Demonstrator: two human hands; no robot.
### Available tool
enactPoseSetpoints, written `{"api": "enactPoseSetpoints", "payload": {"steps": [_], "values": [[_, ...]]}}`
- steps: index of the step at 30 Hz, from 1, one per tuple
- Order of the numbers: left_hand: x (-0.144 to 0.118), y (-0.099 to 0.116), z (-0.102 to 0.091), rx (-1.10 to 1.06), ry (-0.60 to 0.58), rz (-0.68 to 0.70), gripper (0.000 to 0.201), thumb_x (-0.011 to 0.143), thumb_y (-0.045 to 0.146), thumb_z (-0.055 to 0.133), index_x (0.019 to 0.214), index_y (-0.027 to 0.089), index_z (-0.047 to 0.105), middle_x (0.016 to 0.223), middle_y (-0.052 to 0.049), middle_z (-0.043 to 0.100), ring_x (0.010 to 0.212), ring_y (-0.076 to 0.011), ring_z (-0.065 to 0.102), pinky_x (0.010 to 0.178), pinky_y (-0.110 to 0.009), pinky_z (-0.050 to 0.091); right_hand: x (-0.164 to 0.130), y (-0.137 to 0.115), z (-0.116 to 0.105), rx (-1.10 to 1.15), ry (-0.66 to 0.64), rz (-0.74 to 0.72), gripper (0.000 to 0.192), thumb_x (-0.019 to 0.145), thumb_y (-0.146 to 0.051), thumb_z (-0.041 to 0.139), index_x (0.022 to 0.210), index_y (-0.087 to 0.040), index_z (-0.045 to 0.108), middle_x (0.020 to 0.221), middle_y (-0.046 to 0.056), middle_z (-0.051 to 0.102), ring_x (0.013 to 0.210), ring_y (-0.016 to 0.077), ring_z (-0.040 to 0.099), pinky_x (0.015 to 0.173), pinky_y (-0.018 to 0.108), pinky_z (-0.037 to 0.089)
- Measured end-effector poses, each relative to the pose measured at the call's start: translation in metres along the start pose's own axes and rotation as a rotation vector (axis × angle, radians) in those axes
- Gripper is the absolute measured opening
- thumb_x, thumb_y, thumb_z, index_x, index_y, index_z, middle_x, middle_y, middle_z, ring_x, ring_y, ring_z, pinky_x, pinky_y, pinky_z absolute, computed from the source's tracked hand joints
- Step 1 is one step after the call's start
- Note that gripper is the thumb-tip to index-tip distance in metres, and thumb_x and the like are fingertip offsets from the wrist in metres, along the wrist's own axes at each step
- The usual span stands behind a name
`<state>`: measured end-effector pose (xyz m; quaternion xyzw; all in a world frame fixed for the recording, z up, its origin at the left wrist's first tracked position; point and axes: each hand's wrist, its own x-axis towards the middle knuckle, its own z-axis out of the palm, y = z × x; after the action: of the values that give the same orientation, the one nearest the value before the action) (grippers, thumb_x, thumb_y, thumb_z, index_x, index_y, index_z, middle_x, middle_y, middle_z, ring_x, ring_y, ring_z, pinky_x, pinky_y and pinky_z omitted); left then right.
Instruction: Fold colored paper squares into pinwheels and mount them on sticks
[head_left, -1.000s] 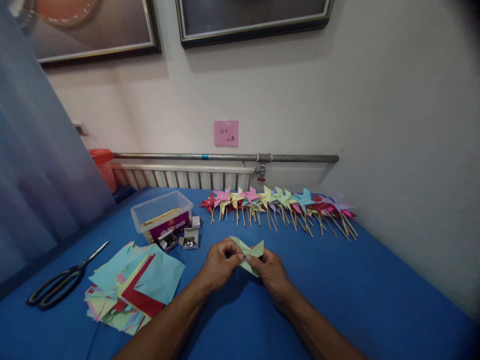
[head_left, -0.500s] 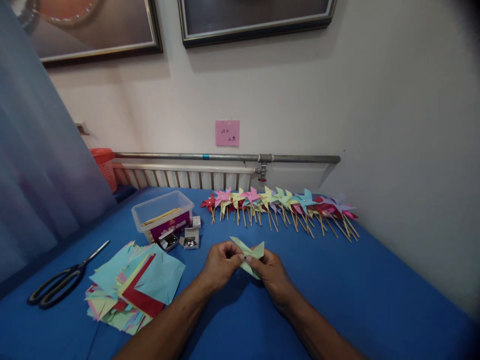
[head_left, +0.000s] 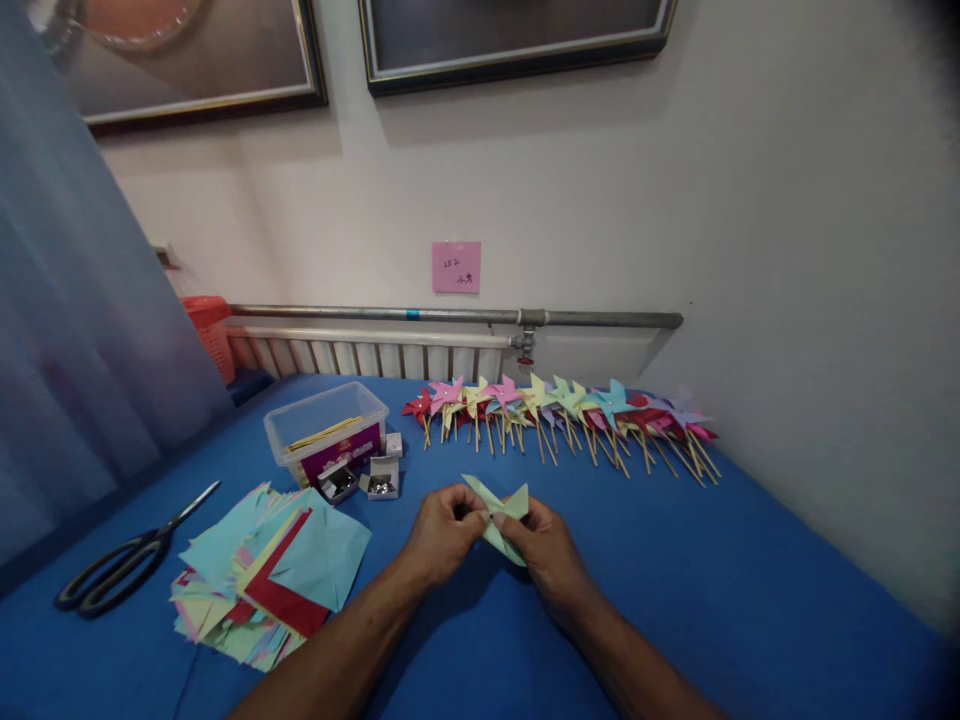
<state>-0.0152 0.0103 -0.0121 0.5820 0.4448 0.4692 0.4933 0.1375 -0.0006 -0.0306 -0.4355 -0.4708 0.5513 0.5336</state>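
A pale green paper pinwheel [head_left: 512, 504] is held between my two hands above the blue tabletop [head_left: 675, 590]. My left hand [head_left: 448, 522] pinches its left side between thumb and fingers. From the right, my right hand [head_left: 546, 545] grips it, the thumb pressing close to the middle. A small dark spot shows at the centre, between the two thumb tips. No stick is visible on this pinwheel. Left of my hands lies a messy pile of coloured paper squares [head_left: 322, 550], with blue, red and yellow sheets on top.
Finished pinwheels on sticks [head_left: 555, 405] lie in a row along the back. A clear plastic tub [head_left: 281, 425] holds thin sticks, with small boxes of shiny metal pieces [head_left: 382, 485] before it. Black-handled scissors [head_left: 135, 560] lie far left. A radiator [head_left: 375, 350] stands behind.
My hands and the green pinwheel stay almost in place; its lower blade has dipped slightly. The surroundings look the same apart from a tiny shift of the camera.
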Motion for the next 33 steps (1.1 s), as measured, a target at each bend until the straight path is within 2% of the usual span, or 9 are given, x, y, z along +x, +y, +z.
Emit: {"api": "enactPoseSetpoints", "payload": {"steps": [7, 33], "values": [[-0.002, 0.003, 0.002, 0.017, 0.023, 0.008, 0.013, 0.07, 0.024, 0.065, 0.064, 0.016, 0.057, 0.053, 0.005, 0.052, 0.05, -0.008, 0.043, 0.051, -0.021, 0.03, -0.004, -0.005, 0.004, 0.006, 0.017, -0.021, 0.039, 0.065, -0.048, 0.08, 0.08, -0.018, 0.062, 0.062, -0.004, 0.056, 0.055, 0.0113, 0.044, 0.053, 0.023, 0.037], [-0.004, 0.01, -0.002, 0.116, 0.008, 0.012, 0.01, 0.071, 0.024, 0.06, 0.066, 0.017, 0.055, 0.055, 0.005, 0.05, 0.052, -0.0089, 0.042, 0.051, -0.022, 0.029, -0.004, -0.003, 0.004, -0.012, -0.006, -0.021, 0.039, 0.068, -0.05, 0.079, 0.081, -0.018, 0.061, 0.064, -0.004, 0.057, 0.057, 0.0113, 0.045, 0.055, 0.024, 0.037]]}}
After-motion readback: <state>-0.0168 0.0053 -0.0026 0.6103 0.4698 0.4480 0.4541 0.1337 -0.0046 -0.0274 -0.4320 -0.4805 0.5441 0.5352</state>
